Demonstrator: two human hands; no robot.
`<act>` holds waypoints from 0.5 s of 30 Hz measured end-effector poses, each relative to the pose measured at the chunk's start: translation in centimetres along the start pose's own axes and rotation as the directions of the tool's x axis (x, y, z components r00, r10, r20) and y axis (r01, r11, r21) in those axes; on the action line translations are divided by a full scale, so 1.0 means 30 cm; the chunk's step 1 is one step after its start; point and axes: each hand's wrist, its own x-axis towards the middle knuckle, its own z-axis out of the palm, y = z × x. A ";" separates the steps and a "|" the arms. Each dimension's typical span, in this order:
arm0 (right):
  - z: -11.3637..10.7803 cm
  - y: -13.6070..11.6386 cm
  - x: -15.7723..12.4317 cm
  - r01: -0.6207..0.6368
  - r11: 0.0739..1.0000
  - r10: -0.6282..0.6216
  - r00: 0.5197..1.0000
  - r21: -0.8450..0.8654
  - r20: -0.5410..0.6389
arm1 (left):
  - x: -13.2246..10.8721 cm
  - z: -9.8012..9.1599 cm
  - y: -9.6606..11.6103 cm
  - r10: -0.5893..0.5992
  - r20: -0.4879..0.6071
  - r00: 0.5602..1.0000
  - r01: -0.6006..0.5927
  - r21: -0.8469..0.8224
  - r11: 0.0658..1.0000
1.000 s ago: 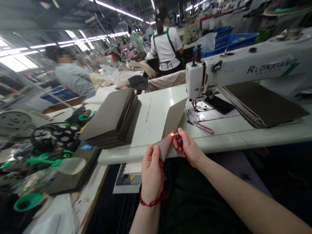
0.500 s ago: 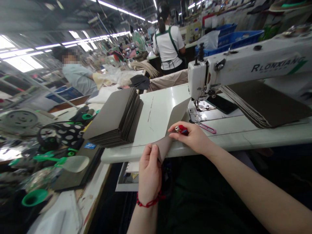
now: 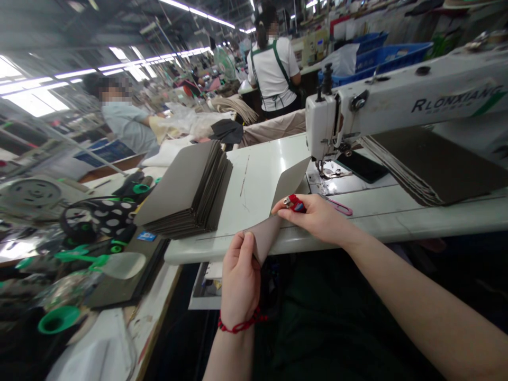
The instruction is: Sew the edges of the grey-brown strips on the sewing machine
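A thin grey-brown fabric panel (image 3: 266,236) bends over the table's front edge, its far part (image 3: 291,180) standing up beside the sewing machine. My left hand (image 3: 242,272), with a red braided bracelet at the wrist, is closed on the panel's near end, thumb on top. In my closed right hand (image 3: 317,218) is a red lighter (image 3: 294,203), its metal top pointing left. Those fingertips also touch the panel's edge near its bend; no flame shows. Right of that hand lies a pink-handled tool (image 3: 341,207), partly hidden.
A thick stack of grey panels (image 3: 178,185) stands left on the white table (image 3: 254,159). The sewing machine (image 3: 369,111) is at right, with a phone (image 3: 365,167) and more panels (image 3: 440,164) under its arm. Two people (image 3: 273,74) work farther off. Cones and clutter (image 3: 99,259) fill the left side.
My left hand has shifted slightly left and down with the panel's near end. My right hand has moved slightly, covering more of the pink-handled tool; the lighter stays in it.
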 end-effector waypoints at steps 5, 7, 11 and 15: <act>0.009 0.005 0.006 0.004 0.999 -0.005 1.000 -0.052 -0.013 | 0.005 -0.008 -0.006 -0.036 0.001 0.999 0.036 -0.038 0.999; 0.013 0.007 0.007 0.016 0.998 -0.017 1.000 -0.057 -0.015 | 0.007 -0.010 -0.007 -0.056 -0.015 0.998 0.055 -0.046 0.997; 0.016 0.007 0.008 0.007 0.999 -0.008 1.000 -0.054 -0.009 | 0.014 -0.016 -0.005 -0.093 -0.040 0.995 0.091 -0.053 0.994; 0.021 0.006 0.012 0.002 0.996 -0.005 1.000 -0.084 -0.026 | 0.021 -0.021 -0.005 -0.121 -0.041 0.992 0.118 -0.073 0.990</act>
